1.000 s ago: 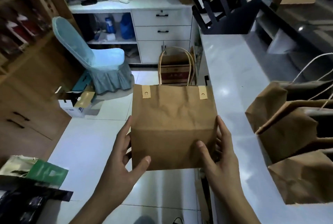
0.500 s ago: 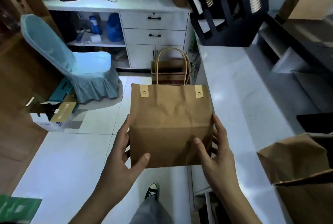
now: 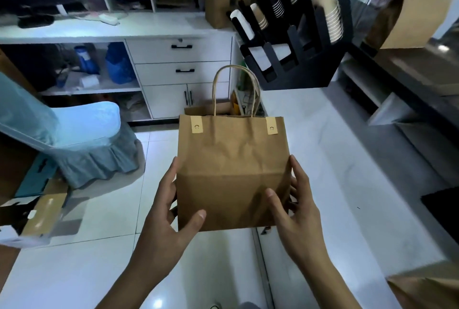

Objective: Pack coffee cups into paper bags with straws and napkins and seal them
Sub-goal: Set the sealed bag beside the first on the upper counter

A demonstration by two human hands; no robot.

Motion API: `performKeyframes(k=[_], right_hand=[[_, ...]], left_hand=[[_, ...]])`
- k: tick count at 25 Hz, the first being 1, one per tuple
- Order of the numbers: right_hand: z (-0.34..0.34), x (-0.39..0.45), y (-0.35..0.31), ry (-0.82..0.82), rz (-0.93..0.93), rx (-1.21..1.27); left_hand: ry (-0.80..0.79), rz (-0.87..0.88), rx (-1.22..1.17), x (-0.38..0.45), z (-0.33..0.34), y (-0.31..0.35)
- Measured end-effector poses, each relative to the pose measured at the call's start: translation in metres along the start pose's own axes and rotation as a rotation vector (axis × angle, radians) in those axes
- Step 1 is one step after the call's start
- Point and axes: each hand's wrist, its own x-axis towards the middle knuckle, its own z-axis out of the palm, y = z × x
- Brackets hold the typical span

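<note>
A brown paper bag (image 3: 232, 159) with twisted paper handles and two small stickers near its top edge is held upright in the air, just left of the white counter (image 3: 335, 159). My left hand (image 3: 171, 211) grips its lower left side, thumb across the front. My right hand (image 3: 295, 206) grips the lower right side, thumb on the front and fingers behind. A black organiser (image 3: 298, 42) at the far end of the counter holds stacks of paper cups (image 3: 330, 10). The bag's contents are hidden.
Another brown bag (image 3: 432, 288) shows at the bottom right corner, and one more (image 3: 417, 15) stands on the dark shelf at top right. A blue-covered chair (image 3: 74, 139) and an open box (image 3: 32, 221) stand on the floor at left. White drawers (image 3: 182, 60) lie ahead.
The view has swung up and to the right; the bags at right have mostly left the frame and the cup organiser is nearer. Both hands keep the same hold on the bag.
</note>
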Motion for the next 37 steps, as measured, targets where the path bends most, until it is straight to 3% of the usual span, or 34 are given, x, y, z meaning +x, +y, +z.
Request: performKeyframes(k=[10, 19, 26, 37], right_hand=[[0.017, 0.105, 0.014, 0.103, 0.026, 0.038], [-0.017, 0.26, 0.03, 0.243, 0.056, 0.085], [-0.093, 0.355, 0.046, 0.413, 0.055, 0.121], [-0.232, 0.425, 0.04, 0.79, 0.059, -0.077]], left_hand=[[-0.073, 0.018, 0.013, 0.115, 0.01, -0.014], [-0.153, 0.074, 0.048, 0.269, 0.07, 0.0], [-0.296, 0.183, 0.019, 0.375, 0.16, 0.023], [-0.55, 0.429, -0.075, 0.465, 0.314, 0.072]])
